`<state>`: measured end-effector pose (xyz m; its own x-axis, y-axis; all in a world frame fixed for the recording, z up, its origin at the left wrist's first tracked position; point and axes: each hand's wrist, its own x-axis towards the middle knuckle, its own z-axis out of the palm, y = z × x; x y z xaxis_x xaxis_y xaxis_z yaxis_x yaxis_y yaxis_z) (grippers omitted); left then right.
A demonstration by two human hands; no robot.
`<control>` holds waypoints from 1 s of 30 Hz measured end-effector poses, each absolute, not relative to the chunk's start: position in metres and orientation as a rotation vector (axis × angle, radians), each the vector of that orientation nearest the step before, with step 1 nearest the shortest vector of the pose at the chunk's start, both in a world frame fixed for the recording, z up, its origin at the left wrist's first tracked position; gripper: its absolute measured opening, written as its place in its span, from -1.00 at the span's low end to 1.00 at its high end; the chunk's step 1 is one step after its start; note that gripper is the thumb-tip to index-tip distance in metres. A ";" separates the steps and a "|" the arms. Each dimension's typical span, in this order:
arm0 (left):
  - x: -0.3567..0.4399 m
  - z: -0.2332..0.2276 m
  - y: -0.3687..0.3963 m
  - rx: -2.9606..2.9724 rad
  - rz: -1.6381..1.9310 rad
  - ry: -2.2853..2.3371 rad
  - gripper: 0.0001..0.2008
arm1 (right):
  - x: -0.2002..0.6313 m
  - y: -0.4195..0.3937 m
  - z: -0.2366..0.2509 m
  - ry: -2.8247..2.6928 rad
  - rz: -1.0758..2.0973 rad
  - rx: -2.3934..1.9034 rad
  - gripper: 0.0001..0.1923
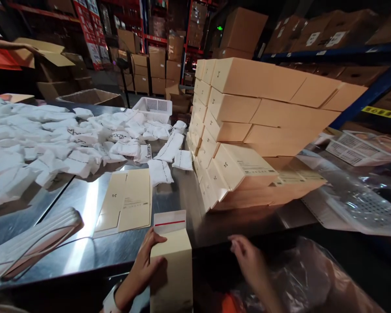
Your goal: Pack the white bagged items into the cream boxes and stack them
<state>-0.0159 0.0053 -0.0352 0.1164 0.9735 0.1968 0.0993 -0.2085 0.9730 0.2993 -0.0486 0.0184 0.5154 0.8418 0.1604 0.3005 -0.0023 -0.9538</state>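
Observation:
My left hand (145, 258), with a white band at the wrist, grips a cream cardboard box (173, 274) by its left side at the table's front edge. The box stands upright, and its top flap (170, 221), pale with a red line across it, points away from me. To the right of the box, apart from it, my right hand (249, 261) is raised with thumb and fingers pinched together. Whatever they hold, if anything, is too small to make out. Flattened cream cartons (135, 198) lie on the metal table (117, 250) beyond my left hand.
Many white printed pouches (68, 139) cover the table's left and back. A tall stack of cream boxes (257, 82) stands at right. A corded white power strip (35, 243) lies front left. Clear plastic (299, 278) and white baskets (361, 208) are at right; another person's arm (11, 43) shows far left.

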 end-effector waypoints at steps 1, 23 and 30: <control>-0.016 -0.035 0.005 1.492 1.223 1.114 -0.42 | 0.273 -0.034 0.017 -1.029 0.823 -1.436 -0.66; -0.014 0.003 -0.004 1.637 1.396 0.940 -0.81 | 0.180 -0.001 -0.011 -1.465 0.961 -0.778 -0.59; -0.010 0.010 -0.003 1.777 1.425 0.936 -0.83 | 0.177 -0.001 0.002 -1.533 0.869 -0.770 -0.71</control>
<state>-0.0100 -0.0034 0.0100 0.1480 0.8512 0.5035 0.1241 -0.5210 0.8445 0.1770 -0.0007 0.0016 -0.1294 0.8537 0.5045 0.0052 0.5093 -0.8606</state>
